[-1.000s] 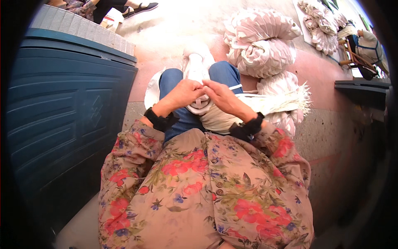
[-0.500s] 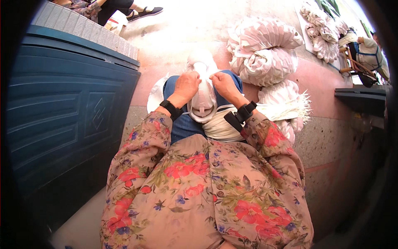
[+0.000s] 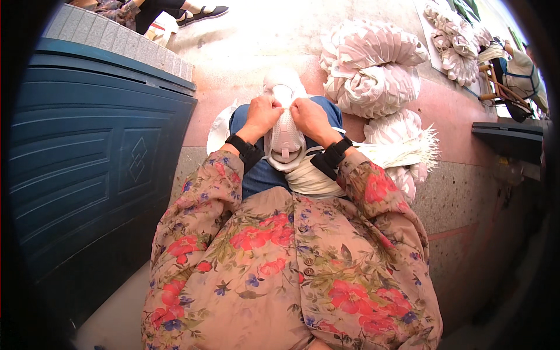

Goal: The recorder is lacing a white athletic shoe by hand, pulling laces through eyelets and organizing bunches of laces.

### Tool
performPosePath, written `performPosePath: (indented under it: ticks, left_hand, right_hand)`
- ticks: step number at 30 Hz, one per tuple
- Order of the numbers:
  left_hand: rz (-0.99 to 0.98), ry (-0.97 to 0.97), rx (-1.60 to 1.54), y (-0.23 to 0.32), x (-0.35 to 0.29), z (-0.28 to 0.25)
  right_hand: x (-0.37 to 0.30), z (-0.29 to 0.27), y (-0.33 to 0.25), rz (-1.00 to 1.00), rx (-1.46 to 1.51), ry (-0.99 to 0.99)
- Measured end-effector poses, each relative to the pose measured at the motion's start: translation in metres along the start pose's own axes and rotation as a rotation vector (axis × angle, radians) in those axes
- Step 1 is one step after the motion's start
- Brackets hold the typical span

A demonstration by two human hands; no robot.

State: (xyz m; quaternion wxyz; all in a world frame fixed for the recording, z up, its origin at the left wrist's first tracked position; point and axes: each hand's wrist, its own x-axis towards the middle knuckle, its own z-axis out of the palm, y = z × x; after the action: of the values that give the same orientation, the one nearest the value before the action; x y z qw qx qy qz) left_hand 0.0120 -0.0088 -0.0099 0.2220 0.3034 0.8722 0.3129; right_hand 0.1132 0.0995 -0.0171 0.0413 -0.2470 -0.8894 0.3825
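A pale pinkish-white shoe upper [image 3: 284, 137] lies over my lap between my knees, its heel opening toward me. My left hand [image 3: 263, 115] is closed in a pinch over the left side of the lace opening. Opposite it, my right hand [image 3: 310, 118] pinches at the right side, its fingertips close to the left ones. Both appear to grip a thin white shoelace, mostly hidden by the fingers. Across my right thigh lies a bundle of cream shoelaces [image 3: 315, 179], its frayed-looking ends [image 3: 424, 149] hanging out to the right.
Stacked bundles of similar pinkish-white uppers [image 3: 373, 70] stand on the floor to my right front. More bundles [image 3: 458, 44] lie farther right, near a wooden chair [image 3: 496, 87]. A blue panelled door [image 3: 87, 146] flanks my left. Another person's shoe [image 3: 204, 14] shows at far left.
My hands have come closer together over the lace opening, the right one shifting left. The upper stays in about the same place.
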Motion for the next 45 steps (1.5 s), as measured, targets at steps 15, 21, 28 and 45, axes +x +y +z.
performPosePath:
  ticks: [15, 21, 28, 45]
  left_hand:
    - [0.186, 0.102, -0.066, -0.009, -0.021, -0.008]
    - [0.469, 0.077, 0.180, -0.014, -0.006, -0.010]
    - [0.240, 0.666, 0.595, -0.093, -0.001, -0.142]
    - [-0.187, 0.949, -0.601, -0.212, -0.141, -0.384]
  right_hand:
    - [0.013, 0.012, -0.002, -0.358, 0.023, 0.067]
    - [0.013, 0.005, -0.006, -0.276, 0.084, -0.035]
    - [-0.011, -0.046, 0.034, -0.070, 0.100, -0.138]
    - [-0.153, -0.396, 0.177, -0.429, 2.005, 0.599]
